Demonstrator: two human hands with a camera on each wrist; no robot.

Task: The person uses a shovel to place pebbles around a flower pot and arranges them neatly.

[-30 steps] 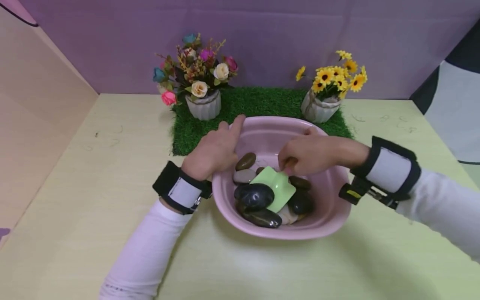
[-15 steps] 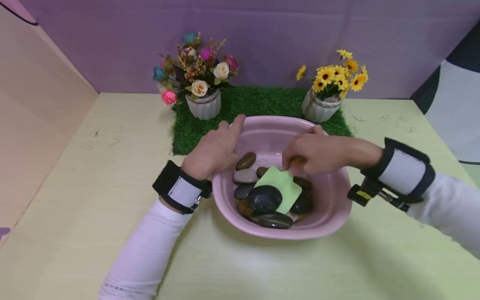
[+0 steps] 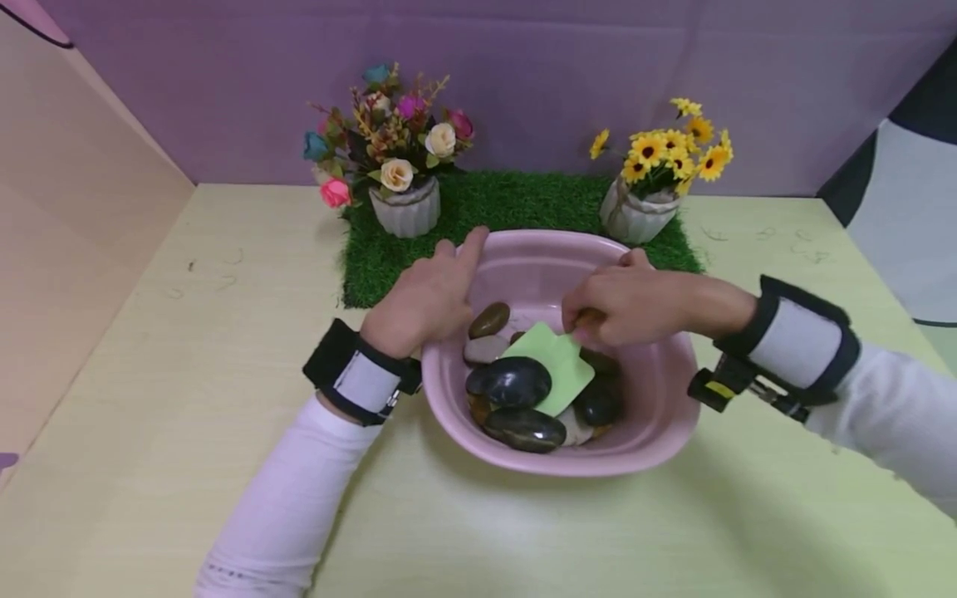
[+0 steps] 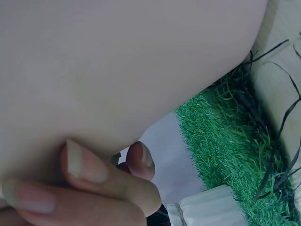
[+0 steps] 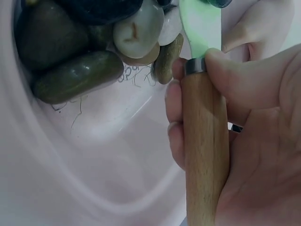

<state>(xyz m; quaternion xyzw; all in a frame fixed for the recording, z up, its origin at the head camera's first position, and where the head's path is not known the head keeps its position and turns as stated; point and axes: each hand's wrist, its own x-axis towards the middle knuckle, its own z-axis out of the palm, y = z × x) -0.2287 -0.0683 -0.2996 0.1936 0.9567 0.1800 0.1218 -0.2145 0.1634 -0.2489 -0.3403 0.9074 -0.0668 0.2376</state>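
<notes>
In the head view, a pink basin (image 3: 561, 467) holds several smooth stones. My left hand (image 3: 426, 303) grips its left rim, and in the left wrist view the curled fingers (image 4: 89, 169) rest against its outer wall. My right hand (image 3: 631, 303) reaches over the right side and holds a small garden trowel by its wooden handle (image 5: 204, 141), fingers wrapped round it. The trowel's green blade (image 3: 561, 365) lies among the stones. A black stone (image 3: 517, 382) overlaps the blade's left part, with a dark oval stone (image 3: 526, 429) below it.
Behind the basin lies a green turf mat (image 3: 516, 199). On it stand a pot of mixed flowers (image 3: 407, 208) at left and a pot of yellow flowers (image 3: 639, 216) at right. A purple cloth backdrop (image 3: 538, 91) hangs behind the pale table (image 3: 187, 374).
My right hand and the trowel shift right, then slightly back left. The black stone and the dark oval stone slide right and back left with the blade. My left hand stays on the rim.
</notes>
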